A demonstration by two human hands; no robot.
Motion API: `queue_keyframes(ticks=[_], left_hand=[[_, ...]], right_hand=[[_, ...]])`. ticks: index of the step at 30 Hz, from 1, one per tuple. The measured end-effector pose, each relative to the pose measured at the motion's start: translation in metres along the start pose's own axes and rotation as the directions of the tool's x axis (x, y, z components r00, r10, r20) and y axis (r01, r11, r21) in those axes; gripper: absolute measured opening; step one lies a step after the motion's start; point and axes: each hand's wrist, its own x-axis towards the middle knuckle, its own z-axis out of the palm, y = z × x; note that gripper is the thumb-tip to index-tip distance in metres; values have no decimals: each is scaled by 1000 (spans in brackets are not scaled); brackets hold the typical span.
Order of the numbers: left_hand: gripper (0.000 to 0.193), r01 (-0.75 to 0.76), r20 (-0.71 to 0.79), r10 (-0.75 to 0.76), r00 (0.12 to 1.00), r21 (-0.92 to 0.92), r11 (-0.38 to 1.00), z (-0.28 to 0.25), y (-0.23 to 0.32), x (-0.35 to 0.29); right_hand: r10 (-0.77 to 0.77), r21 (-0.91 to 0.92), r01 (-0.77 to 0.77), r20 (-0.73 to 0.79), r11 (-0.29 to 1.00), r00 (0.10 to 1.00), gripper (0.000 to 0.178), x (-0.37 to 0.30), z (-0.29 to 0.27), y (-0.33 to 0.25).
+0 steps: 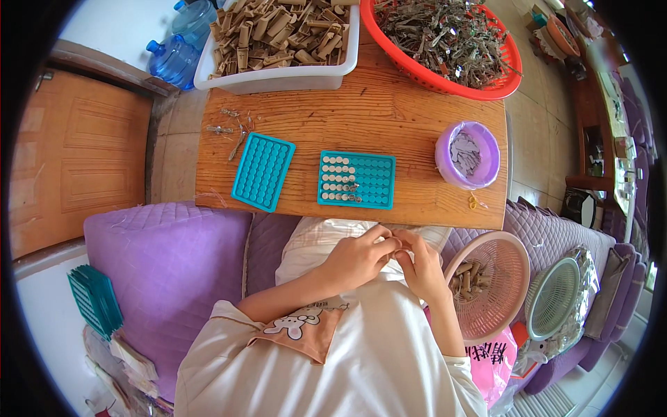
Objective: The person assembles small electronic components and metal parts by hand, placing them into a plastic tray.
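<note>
I am pinching a small piece (397,248) between both hands' fingers, left hand (358,258), right hand (422,267), teal tray (356,179) at twelve o'clock on the tabletop (389,125).

a tiny pale piece (396,248) is pinched between the fingertips of both hands, mostly hidden by them. it sits just below the near edge of the wooden surface (389,118), under the teal tray with silver dots (356,179).
</note>
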Motion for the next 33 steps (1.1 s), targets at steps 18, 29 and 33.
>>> queue_keyframes(ticks=[18,29,33], left_hand=[[35,-194,-451,35,892,-312,930,-18,-7,-5],[32,-173,-446,-26,895,-398,901,-13,-7,-6],[26,-178,-445,-215,869,-687,704,-18,2,-2]], right_hand=[[28,115,-7,-177,993,984,20,25,12,-43],[1,88,21,-243,996,970,15,23,14,-46],[39,159,13,-318,987,947,17,23,19,-42]])
